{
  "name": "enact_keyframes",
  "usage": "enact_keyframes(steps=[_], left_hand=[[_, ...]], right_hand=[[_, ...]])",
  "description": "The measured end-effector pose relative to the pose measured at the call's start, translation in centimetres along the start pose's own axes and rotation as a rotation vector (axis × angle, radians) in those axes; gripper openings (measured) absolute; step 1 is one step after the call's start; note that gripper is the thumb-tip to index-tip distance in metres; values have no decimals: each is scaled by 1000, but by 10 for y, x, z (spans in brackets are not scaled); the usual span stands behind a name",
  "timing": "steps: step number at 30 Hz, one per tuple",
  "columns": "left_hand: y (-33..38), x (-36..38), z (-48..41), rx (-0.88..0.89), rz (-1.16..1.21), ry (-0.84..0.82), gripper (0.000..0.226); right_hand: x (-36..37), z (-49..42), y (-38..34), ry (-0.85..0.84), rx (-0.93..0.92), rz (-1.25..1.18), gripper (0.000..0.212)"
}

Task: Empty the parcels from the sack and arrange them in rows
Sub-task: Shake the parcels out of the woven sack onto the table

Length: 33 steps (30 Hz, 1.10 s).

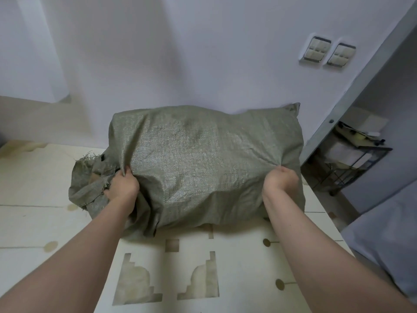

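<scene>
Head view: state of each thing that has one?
sack: bulging, lying on its side on the floor, frayed mouth at the left, crumpled
left hand: grips sack fabric near the mouth
right hand: grips fabric at the sack's right side
parcels: none in view, none out yet
wall switches: position unreadable

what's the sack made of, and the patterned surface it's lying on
The sack looks like woven plastic, probably polypropylene, dull grey-green with a faint sheen; a fine criss-cross weave shows, and loose strands fray at its open left end. The surface is smooth and cream with flat tan shapes and thin seam lines, possibly tile or printed vinyl.
</scene>
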State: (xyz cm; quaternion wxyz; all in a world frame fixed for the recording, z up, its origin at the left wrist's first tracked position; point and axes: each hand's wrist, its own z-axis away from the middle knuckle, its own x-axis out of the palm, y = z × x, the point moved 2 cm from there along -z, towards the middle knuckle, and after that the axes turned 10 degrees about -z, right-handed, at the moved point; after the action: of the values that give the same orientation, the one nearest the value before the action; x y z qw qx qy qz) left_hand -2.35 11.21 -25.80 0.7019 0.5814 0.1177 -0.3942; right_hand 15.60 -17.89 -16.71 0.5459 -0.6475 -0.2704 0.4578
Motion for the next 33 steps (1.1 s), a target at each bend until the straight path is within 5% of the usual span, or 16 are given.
enact_keyframes(steps=[3,16,27,33], left_hand=[[0,0,7,-59,227,-9,52],[15,80,76,-318,960,-262,51],[64,161,153,-562,1225,-528,56],[54,176,155,-632,1159,-546,59]], right_hand=[[-1,1,-24,-28,-84,-204,15],[-44,-15,-136,-121,-438,-284,19],[-59,-18,-201,-178,-747,-215,13],[-52,8,-196,-312,-843,-205,12]])
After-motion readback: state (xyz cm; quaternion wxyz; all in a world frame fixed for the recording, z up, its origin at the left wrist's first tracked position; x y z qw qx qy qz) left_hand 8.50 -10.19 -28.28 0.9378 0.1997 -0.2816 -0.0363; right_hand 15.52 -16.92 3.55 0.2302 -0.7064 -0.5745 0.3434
